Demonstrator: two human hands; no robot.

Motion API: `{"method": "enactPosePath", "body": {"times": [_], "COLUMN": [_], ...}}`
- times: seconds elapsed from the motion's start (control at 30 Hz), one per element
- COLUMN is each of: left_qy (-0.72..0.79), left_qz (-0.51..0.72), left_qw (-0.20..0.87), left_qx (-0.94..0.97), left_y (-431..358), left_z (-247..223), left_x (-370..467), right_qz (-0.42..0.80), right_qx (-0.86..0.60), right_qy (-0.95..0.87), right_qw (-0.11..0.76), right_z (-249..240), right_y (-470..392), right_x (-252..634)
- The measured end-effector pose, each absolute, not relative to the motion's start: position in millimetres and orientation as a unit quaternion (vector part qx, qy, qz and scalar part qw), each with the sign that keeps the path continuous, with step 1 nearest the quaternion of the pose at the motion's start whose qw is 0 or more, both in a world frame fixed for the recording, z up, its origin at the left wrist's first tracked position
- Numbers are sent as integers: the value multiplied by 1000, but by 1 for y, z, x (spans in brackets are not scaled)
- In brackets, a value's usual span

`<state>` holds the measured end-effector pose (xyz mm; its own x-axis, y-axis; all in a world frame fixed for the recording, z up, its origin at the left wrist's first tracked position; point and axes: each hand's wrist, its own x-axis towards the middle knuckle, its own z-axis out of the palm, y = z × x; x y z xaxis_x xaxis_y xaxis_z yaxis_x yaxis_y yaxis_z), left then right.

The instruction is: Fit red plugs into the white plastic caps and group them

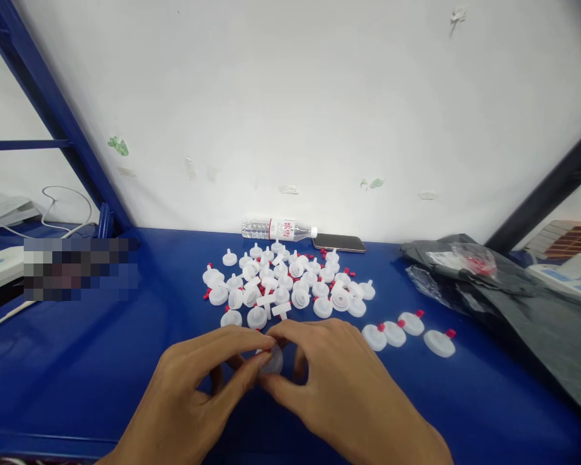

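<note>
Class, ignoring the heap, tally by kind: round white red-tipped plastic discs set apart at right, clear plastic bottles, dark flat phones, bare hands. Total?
Round white red-tipped plastic discs: 4
Clear plastic bottle: 1
Dark flat phone: 1
Bare left hand and bare right hand: 2
Total: 8

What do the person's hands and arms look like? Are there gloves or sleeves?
Both the left hand and the right hand are bare: no gloves. No sleeve, watch or bracelet shows on the bits of wrist in view. I see no rings, though some fingers are partly hidden.
</note>
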<state>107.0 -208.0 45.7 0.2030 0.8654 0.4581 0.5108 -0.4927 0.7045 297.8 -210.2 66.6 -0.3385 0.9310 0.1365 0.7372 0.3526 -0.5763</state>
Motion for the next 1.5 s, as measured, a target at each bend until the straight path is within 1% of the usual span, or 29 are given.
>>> {"method": "enactPosePath", "body": {"times": [0.13,0.27,0.4,0.47,0.57,0.67,0.83,0.9,0.97,1.0,1.13,1.2,1.33,1.43,1.5], "left_qy": [485,508,493,483,476,484,500,503,507,508,513,520,518,513,508], "left_qz": [444,438,445,448,439,436,452,460,461,459,427,410,392,386,389], "left_qw": [226,334,449,483,502,475,335,285,243,229,210,204,186,172,163], "left_qx": [718,663,598,577,573,591,658,675,686,692,714,721,737,747,750], "left_y": [-207,-205,-202,-200,-198,-199,-201,-201,-200,-200,-201,-203,-204,-202,-199], "left_z": [51,58,57,54,52,53,55,52,46,43,32,30,30,29,28], "left_x": [106,103,100,100,101,103,104,104,103,102,97,96,96,98,99], "right_qz": [197,218,200,203,209,181,94,53,15,4,-41,-77,-169,-199,-216], "right_qx": [-521,-475,-452,-446,-450,-468,-525,-527,-518,-513,-519,-537,-606,-642,-650], "right_qy": [-792,-813,-826,-828,-827,-830,-826,-835,-844,-846,-821,-801,-737,-703,-687], "right_qw": [251,257,272,273,266,243,184,151,141,149,233,253,248,233,245], "right_z": [69,73,75,75,73,71,68,61,48,40,4,-6,-9,-8,-11], "right_y": [-214,-216,-216,-217,-218,-217,-208,-205,-205,-207,-220,-227,-232,-229,-226], "right_x": [292,286,287,288,289,292,297,296,295,296,307,318,347,371,385]}}
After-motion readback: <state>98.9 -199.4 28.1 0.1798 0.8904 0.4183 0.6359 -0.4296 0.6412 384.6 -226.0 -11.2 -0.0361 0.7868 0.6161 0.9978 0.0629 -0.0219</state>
